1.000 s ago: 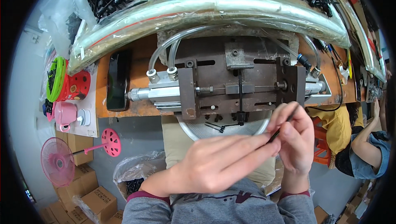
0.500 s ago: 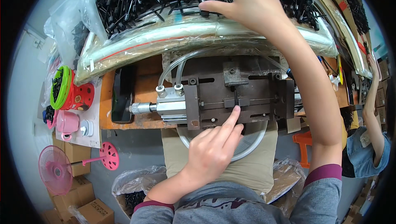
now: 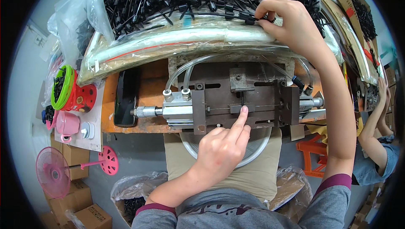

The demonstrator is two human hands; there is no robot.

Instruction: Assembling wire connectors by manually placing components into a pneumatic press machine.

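Wooden bench (image 3: 148, 90) | lined tray (image 3: 211, 37): black parts (image 3: 143, 1) heaped | green basket (image 3: 68, 87): more | right fingers (image 3: 272, 4): pinching part | left fingers (image 3: 239, 121): half-open, empty

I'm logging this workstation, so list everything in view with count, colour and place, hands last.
Black plastic parts: uncountable, black, heaped along the top
Workbench: one, orange-brown, centre
Metal fixture: one, dark brown, on workbench
Cylinders: two, silver, at fixture's ends
Tubes: several, clear, above fixture
Phone: one, black, workbench's left end
Side table: one, pale, left
Bucket: one, red and green, left
Cup: one, pink, near bucket
Fan: one, pink, lower left
Boxes: several, brown, mainly lower left
Basin: one, pale-rimmed, below fixture
Stool: one, orange, lower right
Plastic-lined containers: two, clear lining, bottom edge
Co-worker: one, blue clothing, right edge
Left hand: one, bare, fingertip at fixture's centre
Right hand: one, bare, fingers at black plastic parts; grip unclear
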